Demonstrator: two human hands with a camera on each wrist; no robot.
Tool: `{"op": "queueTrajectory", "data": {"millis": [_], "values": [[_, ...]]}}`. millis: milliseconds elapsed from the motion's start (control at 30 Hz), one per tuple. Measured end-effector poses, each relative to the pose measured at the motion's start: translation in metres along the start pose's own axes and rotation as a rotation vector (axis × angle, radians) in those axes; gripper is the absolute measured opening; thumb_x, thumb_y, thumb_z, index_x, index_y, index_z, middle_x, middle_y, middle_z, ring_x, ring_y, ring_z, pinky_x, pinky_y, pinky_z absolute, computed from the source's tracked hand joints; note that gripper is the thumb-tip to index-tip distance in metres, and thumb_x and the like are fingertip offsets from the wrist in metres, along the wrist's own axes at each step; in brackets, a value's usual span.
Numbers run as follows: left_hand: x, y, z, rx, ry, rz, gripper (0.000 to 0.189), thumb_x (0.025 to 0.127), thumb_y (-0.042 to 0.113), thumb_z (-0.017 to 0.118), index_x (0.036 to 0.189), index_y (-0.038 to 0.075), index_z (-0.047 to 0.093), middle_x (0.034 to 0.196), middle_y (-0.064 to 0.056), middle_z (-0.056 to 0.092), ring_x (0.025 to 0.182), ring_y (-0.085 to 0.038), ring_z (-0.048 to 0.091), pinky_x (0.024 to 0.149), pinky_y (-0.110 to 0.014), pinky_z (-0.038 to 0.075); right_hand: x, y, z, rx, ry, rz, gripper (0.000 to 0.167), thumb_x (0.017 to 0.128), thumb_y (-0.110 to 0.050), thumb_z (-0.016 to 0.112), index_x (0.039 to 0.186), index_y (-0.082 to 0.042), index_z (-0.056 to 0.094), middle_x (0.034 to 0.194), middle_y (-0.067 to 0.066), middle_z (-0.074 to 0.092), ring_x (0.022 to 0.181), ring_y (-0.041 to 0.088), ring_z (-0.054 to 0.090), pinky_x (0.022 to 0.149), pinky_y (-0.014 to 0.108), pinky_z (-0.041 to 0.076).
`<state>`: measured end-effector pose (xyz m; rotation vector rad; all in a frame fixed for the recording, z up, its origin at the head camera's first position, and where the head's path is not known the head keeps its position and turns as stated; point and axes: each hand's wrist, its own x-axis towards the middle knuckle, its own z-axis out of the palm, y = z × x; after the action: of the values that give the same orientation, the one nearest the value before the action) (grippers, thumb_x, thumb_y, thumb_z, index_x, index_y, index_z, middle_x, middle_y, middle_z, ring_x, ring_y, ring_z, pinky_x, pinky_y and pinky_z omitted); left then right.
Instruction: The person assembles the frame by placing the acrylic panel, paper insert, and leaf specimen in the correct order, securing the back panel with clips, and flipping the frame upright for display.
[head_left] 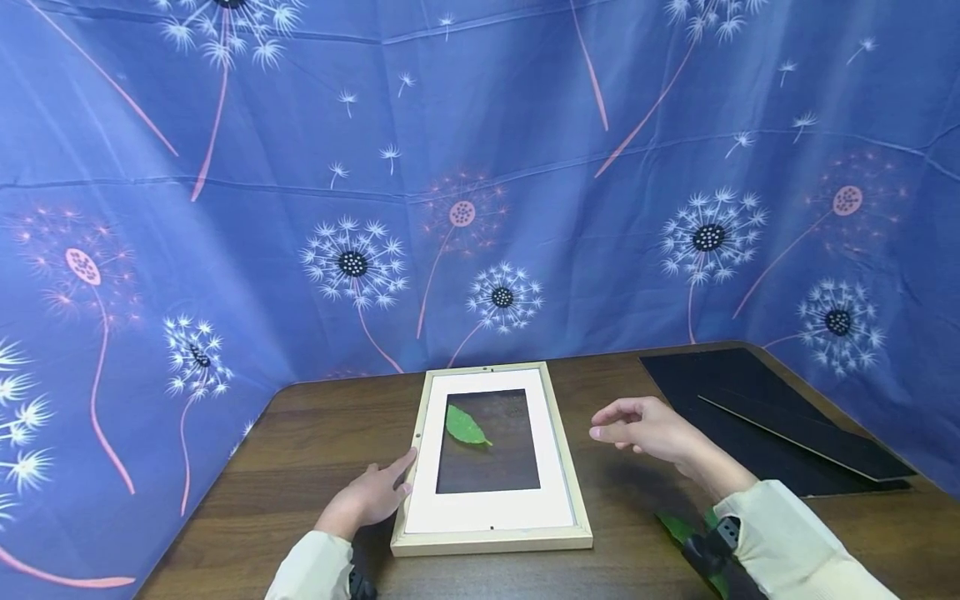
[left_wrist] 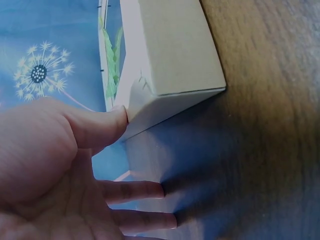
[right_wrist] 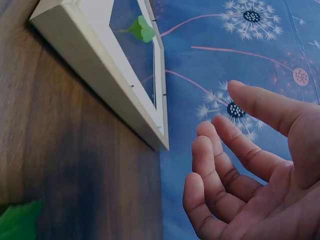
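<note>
Touching the frame (head_left: 491,543) with your left hand (head_left: 369,498), you have the thumb (left_wrist: 105,127) against its outer left side and the forefinger reaching to the same edge. The other fingers (left_wrist: 132,191) stretch out straight, apart from the thumb, over the table (head_left: 322,442); whether their tips meet the wood, I cannot tell. Your right hand (head_left: 645,429) hangs in the air to the right of the frame, clear of it, with the fingers loosely bent and the thumb standing off from them.

The frame lies flat between your two hands, right at the left fingertips and near the right ones. Inside it sits a white mat (head_left: 491,514) around a dark window (head_left: 487,475). A green leaf (head_left: 465,425) lies in the window's far left part, to the right of your left fingertips and a little beyond them, its stem angled rightward and slightly toward you.

Below your right fingers, more leaves (head_left: 677,527) rest on the table, partly hidden by your right wrist. Beyond those fingers to the right lies a black board (head_left: 705,375) with a narrower strip (head_left: 810,437) across it. Farthest out hangs a blue cloth (head_left: 585,250) printed with dandelions.
</note>
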<state>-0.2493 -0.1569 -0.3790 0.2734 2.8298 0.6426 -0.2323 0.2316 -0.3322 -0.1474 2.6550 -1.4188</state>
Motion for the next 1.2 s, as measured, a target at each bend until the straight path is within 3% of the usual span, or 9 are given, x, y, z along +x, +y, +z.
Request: {"op": "queueTrajectory", "data": {"millis": [300, 633, 1200], "values": [[0.001, 0.001, -0.002, 0.003, -0.026, -0.021, 0.053, 0.105, 0.015, 0.052, 0.155, 0.007, 0.04, 0.143, -0.047, 0.036, 0.132, -0.064, 0.038, 0.105, -0.075, 0.03, -0.013, 0.014, -0.016, -0.015, 0.002, -0.001, 0.04, 0.095, -0.032, 0.072, 0.121, -0.002, 0.068, 0.102, 0.004, 0.071, 0.095, 0.023, 0.065, 0.079, 0.04, 0.052], [0.001, 0.0, -0.004, 0.031, -0.018, -0.017, 0.053, 0.103, 0.017, 0.054, 0.154, 0.006, 0.042, 0.14, -0.037, 0.05, 0.136, -0.06, 0.038, 0.108, -0.071, 0.03, -0.03, 0.03, -0.032, -0.019, 0.003, 0.008, 0.043, 0.098, -0.033, 0.069, 0.126, -0.001, 0.065, 0.103, 0.003, 0.07, 0.095, 0.021, 0.063, 0.077, 0.039, 0.052], [0.002, 0.001, -0.004, 0.026, -0.044, -0.027, 0.054, 0.103, 0.018, 0.054, 0.155, 0.007, 0.041, 0.141, -0.038, 0.049, 0.134, -0.058, 0.04, 0.108, -0.07, 0.032, -0.057, 0.063, -0.052, 0.025, -0.083, -0.038, 0.048, 0.101, -0.027, 0.062, 0.134, 0.009, 0.056, 0.1, 0.007, 0.067, 0.086, 0.018, 0.059, 0.068, 0.033, 0.049]]}}
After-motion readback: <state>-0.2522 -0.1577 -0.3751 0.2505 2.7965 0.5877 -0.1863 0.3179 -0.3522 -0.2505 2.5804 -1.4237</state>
